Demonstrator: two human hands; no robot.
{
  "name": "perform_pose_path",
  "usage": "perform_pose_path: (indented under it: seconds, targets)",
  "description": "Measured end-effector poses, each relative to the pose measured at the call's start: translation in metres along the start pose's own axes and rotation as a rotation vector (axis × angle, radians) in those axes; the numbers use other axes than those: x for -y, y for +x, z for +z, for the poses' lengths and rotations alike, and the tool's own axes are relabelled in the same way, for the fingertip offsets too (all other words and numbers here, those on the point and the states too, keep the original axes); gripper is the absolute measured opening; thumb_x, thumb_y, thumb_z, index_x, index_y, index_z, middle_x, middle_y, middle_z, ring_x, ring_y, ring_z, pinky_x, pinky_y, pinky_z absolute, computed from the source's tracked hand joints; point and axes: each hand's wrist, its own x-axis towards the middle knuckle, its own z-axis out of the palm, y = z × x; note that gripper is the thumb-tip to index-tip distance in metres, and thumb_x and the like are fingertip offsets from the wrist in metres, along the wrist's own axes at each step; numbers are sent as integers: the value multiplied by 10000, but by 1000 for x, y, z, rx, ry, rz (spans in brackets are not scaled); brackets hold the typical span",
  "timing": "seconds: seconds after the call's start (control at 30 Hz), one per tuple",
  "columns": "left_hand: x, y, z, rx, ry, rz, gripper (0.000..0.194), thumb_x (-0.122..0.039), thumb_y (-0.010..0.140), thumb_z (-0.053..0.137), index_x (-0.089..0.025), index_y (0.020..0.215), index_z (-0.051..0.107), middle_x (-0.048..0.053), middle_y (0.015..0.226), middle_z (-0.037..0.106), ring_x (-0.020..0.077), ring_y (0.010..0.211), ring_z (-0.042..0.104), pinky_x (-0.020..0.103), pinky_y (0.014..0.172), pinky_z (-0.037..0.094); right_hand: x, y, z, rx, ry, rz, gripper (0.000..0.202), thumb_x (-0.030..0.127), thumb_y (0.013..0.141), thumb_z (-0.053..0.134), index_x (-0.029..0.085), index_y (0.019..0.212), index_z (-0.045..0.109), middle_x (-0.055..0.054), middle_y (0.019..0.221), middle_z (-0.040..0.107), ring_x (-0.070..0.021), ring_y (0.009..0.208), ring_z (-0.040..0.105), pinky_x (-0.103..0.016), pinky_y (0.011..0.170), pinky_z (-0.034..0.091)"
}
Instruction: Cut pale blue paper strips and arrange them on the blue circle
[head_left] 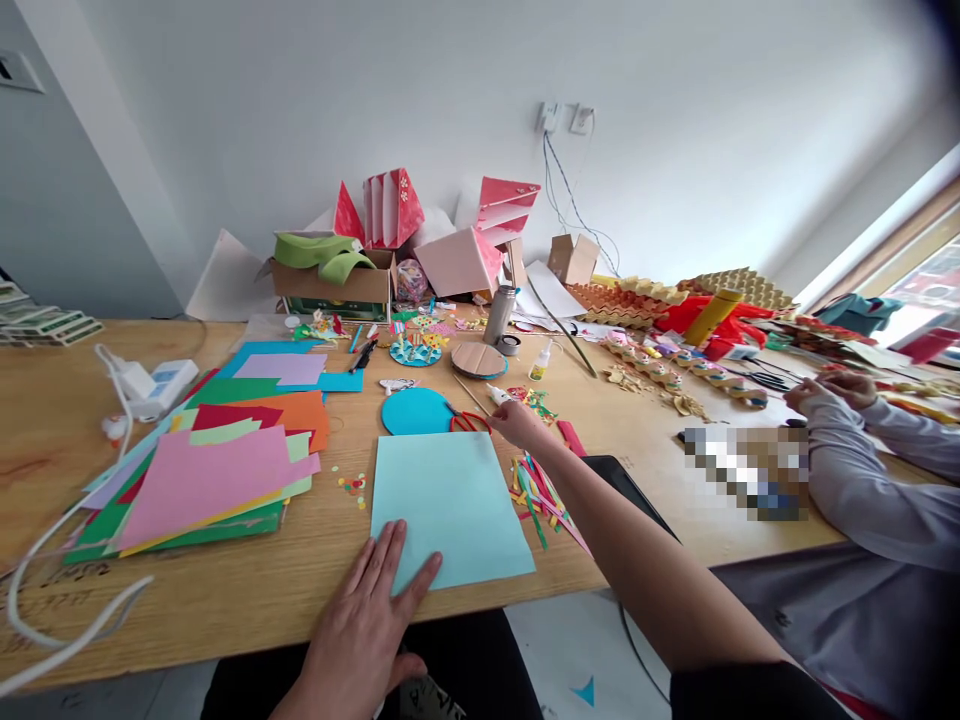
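With fingers of the left hand (358,620) spread flat, rests on the light-blue sheet (446,500), just inside the near edge of the worktop (240,605). Beyond the sheet, towards the back edge, holds the right hand (516,425) bunched beside a white tube (498,395) and thin stick (469,392); cannot tell if gripping either. Has a blue disc (415,411) and paper strips (535,500) already cut, seemingly; leaves the sheet whole and, apparently, unmarked.

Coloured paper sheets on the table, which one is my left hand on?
The pale blue sheet in front of you: your left hand rests on its near-left corner, while the pile of coloured sheets lies farther left, untouched.
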Motion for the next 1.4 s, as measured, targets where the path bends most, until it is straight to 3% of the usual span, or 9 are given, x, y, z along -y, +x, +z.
perform_pose_path:
  seconds: [0.1, 0.3, 0.57, 0.77, 0.83, 0.9, 1.03, 1.27, 1.4]
  targets:
    - [-3, -1, 4, -7, 8, -17, 1421, -429, 396, 937, -374, 1526, 76, 174, 1561, 289, 374, 1400, 343, 484, 1075, 412, 13, 10, 6, -11, -71, -68, 203, 354, 826, 671, 156, 850, 706, -107, 930, 708, -235, 908, 658, -264, 704, 469]
    - [1, -4, 17, -21, 13, 4, 1352, -539, 445, 883, -365, 1528, 93, 114, 1574, 289, 373, 1430, 278, 478, 1092, 381, 31, 22, 21, 23, -184, -83, 280, 393, 782, 692, 144, 907, 721, -146, 969, 720, -276, 923, 672, -294, 699, 490]
    - [8, 1, 5, -30, 8, 66, 1266, -612, 498, 835, -349, 1527, 145, 175, 1507, 399, 366, 1361, 410, 457, 1019, 464, 25, 19, 21, -9, -219, -71, 248, 286, 840, 607, 109, 971, 719, -192, 992, 720, -284, 971, 670, -290, 726, 482]
    - [-2, 0, 1, -4, -5, -25, 1409, -399, 413, 936, -348, 1530, 79, 204, 1551, 293, 382, 1399, 335, 498, 1073, 412, 20, 7, 10, -34, -154, -20, 277, 280, 896, 518, 91, 944, 714, -206, 1042, 707, -296, 1004, 655, -316, 749, 480]
    - [-4, 1, -2, 12, -15, -26, 1393, -352, 440, 935, -344, 1530, 67, 218, 1551, 285, 377, 1406, 322, 509, 1075, 408, 11, -3, 5, -10, -99, -10, 299, 308, 917, 490, 106, 899, 709, -183, 1012, 718, -268, 946, 673, -298, 722, 480]
    - [-3, 2, -6, 29, -29, -11, 1348, -354, 479, 922, -339, 1531, 80, 224, 1551, 282, 374, 1404, 326, 509, 1072, 413, 0, -15, 2, 67, -27, 9, 309, 355, 916, 505, 133, 827, 700, -127, 889, 741, -205, 756, 692, -259, 624, 476]
    - [0, 3, -11, 32, -29, 14, 1337, -389, 496, 913, -306, 1535, 76, 253, 1542, 277, 387, 1403, 319, 512, 1077, 403, -18, -34, 3, 187, 111, 83, 327, 370, 894, 564, 137, 680, 648, -73, 695, 724, -110, 457, 589, -211, 445, 406]
    - [2, 4, -16, 33, 13, 38, 1237, -444, 546, 879, -281, 1534, 153, 240, 1532, 315, 369, 1407, 317, 485, 1071, 415, -18, -33, 12, 222, 369, 195, 314, 341, 859, 634, 136, 627, 582, -63, 616, 676, -88, 381, 524, -200, 340, 321]
    - [2, 4, -18, 5, 17, 39, 1222, -440, 553, 877, -275, 1533, 167, 243, 1521, 338, 364, 1396, 345, 484, 1057, 432, -20, -32, 11, 249, 526, 239, 359, 379, 815, 690, 151, 578, 545, -11, 521, 589, -51, 330, 393, -197, 316, 237]
